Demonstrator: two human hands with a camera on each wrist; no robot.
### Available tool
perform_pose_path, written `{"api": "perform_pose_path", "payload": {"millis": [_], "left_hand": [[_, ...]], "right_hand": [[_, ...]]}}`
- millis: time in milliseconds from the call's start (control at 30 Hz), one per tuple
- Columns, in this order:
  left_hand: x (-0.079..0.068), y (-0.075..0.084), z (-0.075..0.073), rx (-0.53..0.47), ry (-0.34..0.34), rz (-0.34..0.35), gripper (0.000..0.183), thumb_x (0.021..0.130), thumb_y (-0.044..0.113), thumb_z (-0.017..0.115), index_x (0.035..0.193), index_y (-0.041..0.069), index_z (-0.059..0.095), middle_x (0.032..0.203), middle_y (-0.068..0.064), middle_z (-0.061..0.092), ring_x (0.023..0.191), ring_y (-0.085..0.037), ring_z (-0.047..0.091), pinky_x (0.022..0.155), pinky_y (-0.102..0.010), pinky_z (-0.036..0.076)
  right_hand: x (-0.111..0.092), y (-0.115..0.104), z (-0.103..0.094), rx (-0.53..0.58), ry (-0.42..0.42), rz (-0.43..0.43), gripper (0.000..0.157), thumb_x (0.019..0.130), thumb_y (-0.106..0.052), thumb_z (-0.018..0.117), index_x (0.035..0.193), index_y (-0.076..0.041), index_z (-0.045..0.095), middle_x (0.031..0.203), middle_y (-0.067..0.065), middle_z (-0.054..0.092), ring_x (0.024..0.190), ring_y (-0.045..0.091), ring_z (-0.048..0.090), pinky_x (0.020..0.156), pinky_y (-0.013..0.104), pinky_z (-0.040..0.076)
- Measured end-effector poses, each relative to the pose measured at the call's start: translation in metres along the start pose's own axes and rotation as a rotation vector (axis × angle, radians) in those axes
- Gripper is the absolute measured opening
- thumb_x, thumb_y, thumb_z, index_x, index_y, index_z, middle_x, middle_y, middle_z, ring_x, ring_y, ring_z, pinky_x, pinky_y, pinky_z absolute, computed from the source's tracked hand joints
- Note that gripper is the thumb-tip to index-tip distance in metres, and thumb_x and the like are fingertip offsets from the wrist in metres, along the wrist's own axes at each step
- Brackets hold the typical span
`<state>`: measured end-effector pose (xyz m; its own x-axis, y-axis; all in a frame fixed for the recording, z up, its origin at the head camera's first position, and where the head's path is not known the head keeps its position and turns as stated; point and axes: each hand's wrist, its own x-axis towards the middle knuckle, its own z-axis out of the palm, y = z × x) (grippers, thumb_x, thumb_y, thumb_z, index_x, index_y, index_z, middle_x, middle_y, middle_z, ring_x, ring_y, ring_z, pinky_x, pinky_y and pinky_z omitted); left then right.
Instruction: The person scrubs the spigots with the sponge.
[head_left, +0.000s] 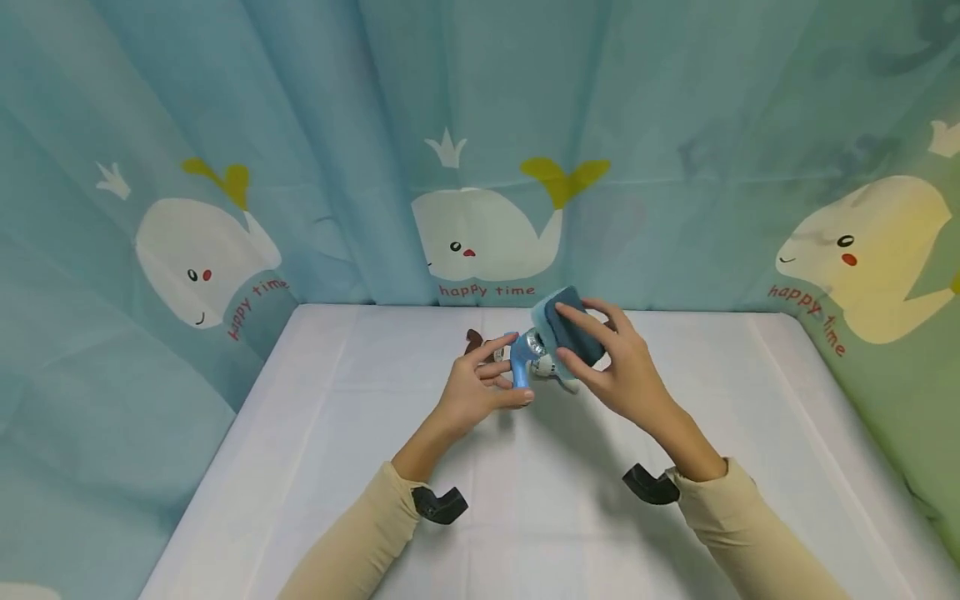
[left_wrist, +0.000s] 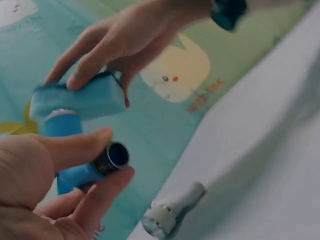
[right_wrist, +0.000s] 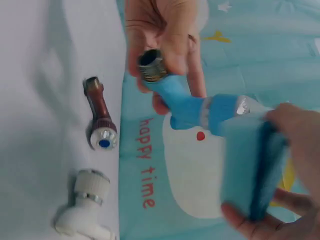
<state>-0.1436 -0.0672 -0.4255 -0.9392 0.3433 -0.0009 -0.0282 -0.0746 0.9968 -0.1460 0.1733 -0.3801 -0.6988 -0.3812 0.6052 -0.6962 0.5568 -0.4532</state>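
Note:
A blue water tap [right_wrist: 182, 105] with a threaded metal end is in my left hand [head_left: 476, 387], pinched between thumb and fingers. In the left wrist view its open threaded mouth [left_wrist: 118, 154] points out between thumb and fingertip. My right hand [head_left: 630, 367] grips a sponge [head_left: 576, 337] with a light blue layer and a darker blue one. The light side of the sponge [right_wrist: 239, 160] faces the tap's silvery knob end, right at it and overlapping it in the head view. Both things are held above the table.
Behind the hands, on the white table [head_left: 360, 467], lie a brown tap [right_wrist: 99, 107] with a blue-dotted chrome cap and a white tap [right_wrist: 90, 200] with a ribbed knob. A curtain [head_left: 337, 100] printed with whales stands along the table's back and sides.

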Motion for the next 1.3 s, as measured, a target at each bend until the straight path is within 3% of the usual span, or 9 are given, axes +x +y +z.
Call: {"api": "perform_pose_path", "payload": {"millis": [167,300,400,533,767,933,1067,1167,1300], "left_hand": [[0.001,0.005,0.001,-0.245,-0.075,-0.050,0.083,0.085,-0.015,0.074,0.156,0.018,0.045,0.133,-0.026,0.064,0.092,-0.021,0.074,0.082,-0.047,0.061],[0.000,0.005,0.003,-0.316,-0.088,-0.051,0.086,0.088,-0.018,0.068,0.160,0.013,0.033,0.136,-0.034,0.058,0.090,-0.020,0.074,0.084,-0.047,0.061],[0.000,0.007,0.006,-0.300,-0.070,-0.010,0.088,0.088,-0.018,0.068,0.161,0.010,0.028,0.138,-0.036,0.056,0.087,-0.019,0.072,0.084,-0.046,0.061],[0.001,0.007,0.010,-0.230,-0.005,0.043,0.089,0.086,-0.016,0.074,0.160,0.007,0.031,0.136,-0.031,0.060,0.089,-0.019,0.072,0.083,-0.044,0.061],[0.000,0.000,0.008,-0.036,0.073,0.129,0.086,0.078,-0.014,0.082,0.154,0.006,0.045,0.125,-0.024,0.069,0.085,-0.015,0.072,0.079,-0.031,0.061],[0.000,-0.004,0.007,0.041,0.053,0.167,0.085,0.079,-0.008,0.084,0.153,0.009,0.046,0.125,-0.020,0.070,0.087,-0.017,0.073,0.079,-0.028,0.060],[-0.001,-0.004,0.006,0.004,0.028,0.125,0.086,0.079,-0.011,0.083,0.154,0.007,0.044,0.123,-0.024,0.070,0.087,-0.019,0.073,0.079,-0.029,0.060],[-0.002,-0.004,0.006,-0.050,-0.024,0.072,0.087,0.080,-0.016,0.079,0.155,0.004,0.040,0.124,-0.028,0.068,0.089,-0.017,0.072,0.081,-0.030,0.060],[-0.002,-0.002,0.007,-0.092,-0.115,0.066,0.088,0.081,-0.016,0.078,0.156,0.005,0.037,0.126,-0.033,0.065,0.094,-0.018,0.072,0.084,-0.035,0.061]], "right_hand": [[-0.001,0.008,-0.004,0.037,0.052,0.024,0.062,0.085,-0.006,0.082,0.143,-0.014,0.062,0.141,0.021,0.053,0.112,0.038,0.065,0.074,0.050,0.061],[-0.010,0.014,-0.004,0.068,0.098,0.138,0.062,0.087,-0.004,0.081,0.144,-0.016,0.061,0.142,0.016,0.055,0.105,0.029,0.063,0.073,0.035,0.060],[-0.020,0.011,0.004,0.164,0.048,0.209,0.060,0.090,-0.006,0.078,0.147,-0.016,0.059,0.141,0.011,0.056,0.096,0.021,0.060,0.070,0.025,0.057],[-0.029,0.003,0.015,0.240,-0.023,0.255,0.057,0.094,-0.011,0.076,0.148,-0.019,0.058,0.141,0.009,0.057,0.096,0.020,0.059,0.069,0.026,0.057],[-0.036,0.000,0.016,0.286,-0.194,0.213,0.052,0.095,-0.012,0.075,0.145,-0.017,0.061,0.134,0.010,0.059,0.099,0.022,0.062,0.069,0.030,0.057],[-0.033,0.000,0.013,0.207,-0.212,0.181,0.053,0.094,-0.017,0.077,0.145,-0.018,0.061,0.136,0.015,0.056,0.103,0.027,0.064,0.068,0.031,0.059],[-0.032,0.005,0.006,0.173,-0.280,0.160,0.052,0.094,-0.018,0.077,0.144,-0.018,0.062,0.138,0.018,0.056,0.109,0.031,0.064,0.077,0.038,0.059],[-0.031,0.013,-0.001,0.164,-0.240,0.200,0.052,0.093,-0.014,0.077,0.143,-0.017,0.063,0.134,0.015,0.060,0.103,0.027,0.063,0.075,0.039,0.057],[-0.027,0.019,0.000,0.158,-0.180,0.216,0.054,0.096,-0.016,0.074,0.148,-0.015,0.058,0.138,0.017,0.057,0.104,0.029,0.063,0.071,0.034,0.058]]}}
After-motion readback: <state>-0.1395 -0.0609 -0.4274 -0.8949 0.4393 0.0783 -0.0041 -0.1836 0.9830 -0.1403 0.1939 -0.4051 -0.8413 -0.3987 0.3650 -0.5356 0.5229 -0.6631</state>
